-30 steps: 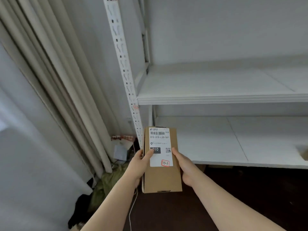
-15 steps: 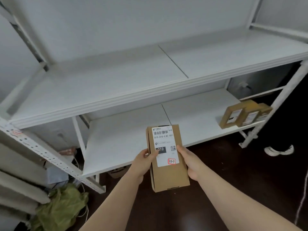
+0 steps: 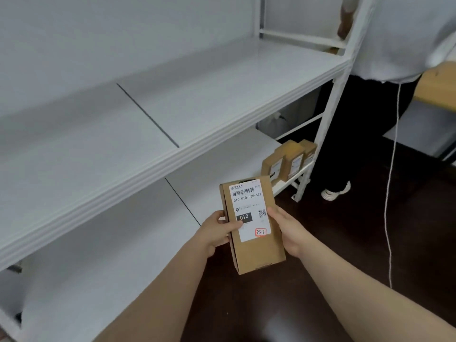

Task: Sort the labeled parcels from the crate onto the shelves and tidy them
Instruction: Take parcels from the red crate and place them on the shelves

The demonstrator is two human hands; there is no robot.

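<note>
Within approx. 1 sec the view has swung right along the rack, bringing the three shelved parcels (image 3: 288, 161) at the far right end of the lower shelf (image 3: 123, 255) closer. That is probably the spot for the cardboard parcel (image 3: 256, 253), label (image 3: 248, 206) marked 3-3-7, now held in front of the shelf & not yet placed. Left hand (image 3: 217, 233) grips its left edge w/ thumb on the label, right hand (image 3: 287, 232) clasps the right edge, both forearms extended fwd.

- A single view is taken from head height, aimed forward and down.
- The parcel (image 3: 251, 225) is seen close; the shelves (image 3: 98, 144) are viewed obliquely from above.
</note>
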